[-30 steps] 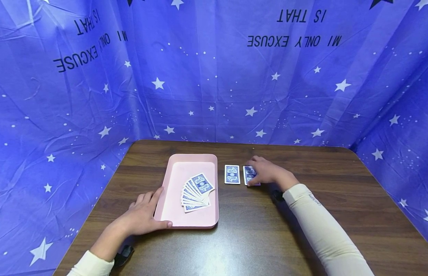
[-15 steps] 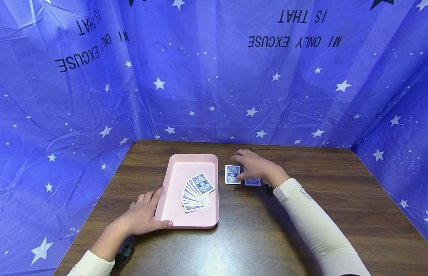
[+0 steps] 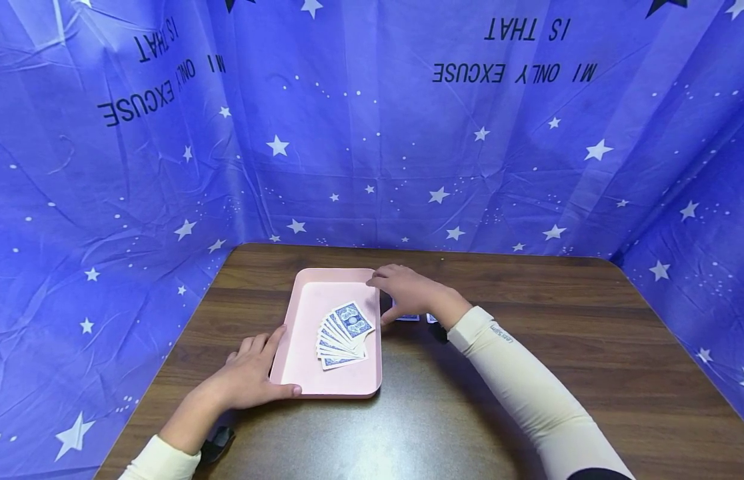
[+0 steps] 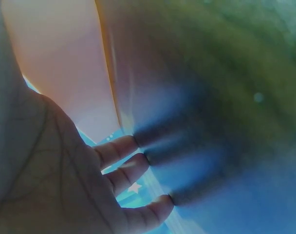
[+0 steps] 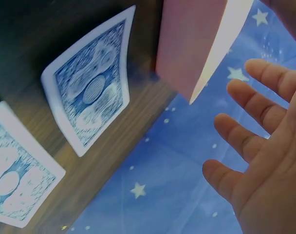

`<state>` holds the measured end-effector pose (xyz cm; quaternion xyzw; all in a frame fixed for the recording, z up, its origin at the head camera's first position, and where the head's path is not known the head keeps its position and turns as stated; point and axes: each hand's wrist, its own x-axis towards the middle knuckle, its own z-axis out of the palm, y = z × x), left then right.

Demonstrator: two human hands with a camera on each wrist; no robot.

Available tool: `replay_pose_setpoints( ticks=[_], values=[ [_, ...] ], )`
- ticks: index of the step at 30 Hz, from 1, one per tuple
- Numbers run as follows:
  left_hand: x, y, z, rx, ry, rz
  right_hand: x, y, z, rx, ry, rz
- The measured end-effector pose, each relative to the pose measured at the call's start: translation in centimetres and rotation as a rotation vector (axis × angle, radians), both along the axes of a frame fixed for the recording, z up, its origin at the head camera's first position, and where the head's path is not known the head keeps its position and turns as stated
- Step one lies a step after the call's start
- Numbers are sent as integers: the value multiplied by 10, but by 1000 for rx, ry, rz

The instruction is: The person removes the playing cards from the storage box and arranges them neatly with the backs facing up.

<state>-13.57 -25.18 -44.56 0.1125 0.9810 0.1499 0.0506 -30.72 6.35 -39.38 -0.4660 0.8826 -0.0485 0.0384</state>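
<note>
A pink tray (image 3: 336, 387) lies on the table, bearing a fan of several blue-backed playing cards (image 3: 346, 333). My left hand (image 3: 249, 373) rests along the tray's left side, thumb at the near left corner; its fingertips touch the tabletop in the left wrist view. Over the tray's right rim hovers my right hand (image 3: 411, 293), fingers spread and holding nothing, as the right wrist view shows. Two single face-down cards lie right of the tray, mostly hidden under that hand in the head view; the right wrist view shows the nearer card (image 5: 93, 87) and the other card (image 5: 16, 170).
The brown wooden table (image 3: 498, 280) reaches back to a blue star-patterned curtain (image 3: 408, 147) with black lettering. Curtain also hangs at both sides.
My right hand has moved left, from the farther single card, across the nearer one, to the tray's right edge. My left hand, the tray and the cards have stayed put.
</note>
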Motion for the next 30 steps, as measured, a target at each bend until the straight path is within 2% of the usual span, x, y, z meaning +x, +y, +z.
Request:
replay_pose_setpoints(
  ticks=[3,15,22,30],
  values=[
    [0,0,0,-2,-3,0,2,-8,-3,18,23,35],
    [-1,0,0,2,-5,3,11,-43,-8,144,4,84],
    [-2,-1,-1,-4,-7,-4,8,-53,-16,165,-24,98],
    [-1,-1,-1,-3,-2,-1,7,-59,-17,215,-22,90]
  ],
)
